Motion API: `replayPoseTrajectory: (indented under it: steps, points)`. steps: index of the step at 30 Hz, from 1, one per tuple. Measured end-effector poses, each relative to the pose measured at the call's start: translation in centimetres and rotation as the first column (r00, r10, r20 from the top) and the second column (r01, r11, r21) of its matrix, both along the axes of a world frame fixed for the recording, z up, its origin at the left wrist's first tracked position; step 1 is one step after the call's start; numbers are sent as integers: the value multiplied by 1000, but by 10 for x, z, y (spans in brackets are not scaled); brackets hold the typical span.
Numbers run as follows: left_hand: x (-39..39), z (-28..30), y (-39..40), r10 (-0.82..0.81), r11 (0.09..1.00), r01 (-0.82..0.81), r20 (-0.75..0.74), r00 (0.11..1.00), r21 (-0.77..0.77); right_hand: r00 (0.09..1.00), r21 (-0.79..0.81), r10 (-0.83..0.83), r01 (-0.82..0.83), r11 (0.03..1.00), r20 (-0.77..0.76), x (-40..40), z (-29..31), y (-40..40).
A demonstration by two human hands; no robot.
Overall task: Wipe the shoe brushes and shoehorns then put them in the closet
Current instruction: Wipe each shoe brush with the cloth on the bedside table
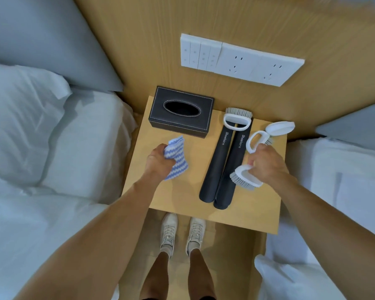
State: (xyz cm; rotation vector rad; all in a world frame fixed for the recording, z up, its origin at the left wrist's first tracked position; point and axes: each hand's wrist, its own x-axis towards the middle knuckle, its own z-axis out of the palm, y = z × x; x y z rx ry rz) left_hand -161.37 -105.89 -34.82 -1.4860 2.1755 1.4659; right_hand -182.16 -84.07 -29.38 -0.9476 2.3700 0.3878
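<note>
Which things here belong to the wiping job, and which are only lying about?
Job: cloth in left hand; brush in right hand; two other brushes; two shoehorns.
Lying about: tissue box; wall sockets; pillows.

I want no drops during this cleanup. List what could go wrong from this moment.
1. The right hand grips one brush close to the two shoehorns; lifting it could nudge them toward the nightstand front edge, where their ends already lie.
2. The far-right brush sits by the table's right edge and may get knocked off.
3. The cloth is bunched in the left hand, so wiping may be patchy.
</note>
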Motion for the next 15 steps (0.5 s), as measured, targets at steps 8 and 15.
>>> replayPoseTrajectory:
  steps: [8,15]
  points:
    - [-6,91,16,46,993,-23,-198,979,117,913,-354,-298,385,852,278,27,81,24]
    - [-20,191,49,-86,995,96,-392,916,6,517,-364,-468,850,381,717,70,148,7]
